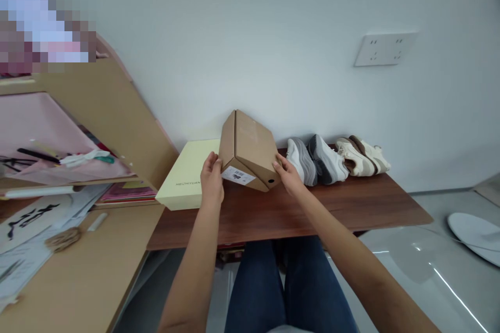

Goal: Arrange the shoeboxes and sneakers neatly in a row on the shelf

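A brown cardboard shoebox point(248, 148) with a white label on its near end is tilted, its near end over the dark wooden table point(312, 208). My left hand point(212, 179) grips the box's left near corner. My right hand point(288, 174) holds the right near corner beside a small round hole. Both hands are closed on the box. A pale yellow flat box point(186, 177) lies just left of it, partly behind my left hand.
Two pairs of sneakers, grey point(316, 160) and cream-brown point(361, 156), line the wall to the right. A light wooden desk point(78, 276) with papers and a slanted shelf point(113, 114) stands at left. A wall socket point(385, 49) is above. A white round object point(474, 234) lies on the floor.
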A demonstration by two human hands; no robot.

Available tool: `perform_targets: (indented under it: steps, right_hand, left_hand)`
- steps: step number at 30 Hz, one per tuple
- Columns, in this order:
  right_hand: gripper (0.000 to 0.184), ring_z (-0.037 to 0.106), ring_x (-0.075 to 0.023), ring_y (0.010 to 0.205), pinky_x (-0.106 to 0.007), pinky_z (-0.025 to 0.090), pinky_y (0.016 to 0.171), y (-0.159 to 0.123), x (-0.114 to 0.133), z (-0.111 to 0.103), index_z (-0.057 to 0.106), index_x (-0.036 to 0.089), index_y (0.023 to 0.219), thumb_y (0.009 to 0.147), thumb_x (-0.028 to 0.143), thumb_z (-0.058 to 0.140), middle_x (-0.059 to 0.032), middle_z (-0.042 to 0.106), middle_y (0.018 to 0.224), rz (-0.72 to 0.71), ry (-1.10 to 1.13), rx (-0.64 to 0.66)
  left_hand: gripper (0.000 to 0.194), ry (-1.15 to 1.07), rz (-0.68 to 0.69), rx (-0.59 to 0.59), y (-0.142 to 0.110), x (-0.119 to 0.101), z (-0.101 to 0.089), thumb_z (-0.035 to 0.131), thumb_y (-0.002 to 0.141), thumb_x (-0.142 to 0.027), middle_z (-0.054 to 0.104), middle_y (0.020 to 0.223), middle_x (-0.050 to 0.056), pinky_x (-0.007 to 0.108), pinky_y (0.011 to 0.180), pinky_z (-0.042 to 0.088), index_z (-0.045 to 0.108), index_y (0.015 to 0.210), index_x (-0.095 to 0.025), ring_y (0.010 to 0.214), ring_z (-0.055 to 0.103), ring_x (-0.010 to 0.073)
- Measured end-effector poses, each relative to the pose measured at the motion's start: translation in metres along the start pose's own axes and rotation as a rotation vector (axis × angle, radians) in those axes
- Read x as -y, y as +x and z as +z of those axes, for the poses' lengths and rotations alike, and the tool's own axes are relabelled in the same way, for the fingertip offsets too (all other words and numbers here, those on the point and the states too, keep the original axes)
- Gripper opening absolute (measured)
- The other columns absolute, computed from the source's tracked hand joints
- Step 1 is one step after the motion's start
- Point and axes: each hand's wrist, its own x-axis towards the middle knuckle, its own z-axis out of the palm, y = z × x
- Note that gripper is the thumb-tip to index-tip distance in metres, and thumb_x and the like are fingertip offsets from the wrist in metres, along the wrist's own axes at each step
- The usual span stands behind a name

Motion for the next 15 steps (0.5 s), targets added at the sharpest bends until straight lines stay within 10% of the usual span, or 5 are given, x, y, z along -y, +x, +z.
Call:
perform_targets:
  steps: [15]
  right_hand:
    - [0.056, 0.052, -0.0213, 0.132, -0.043, 0.038, 0.111, -0.026, -0.050, 0.027, 0.058, 0.021, 0.133, 0.087, 0.053, 0.053, -0.0093, 0.054, 0.144, 0.206, 0.041, 0.048]
  left_hand:
    - [0.044, -0.062, 0.002, -0.014, -0.016, 0.005, 0.018, 0.063, 0.086, -0.028, 0.054, 0.142, 0.008, 0.036, 0.110, 0.042, 0.056, 0.130, -0.022, 0.129, 0.052, 0.0228]
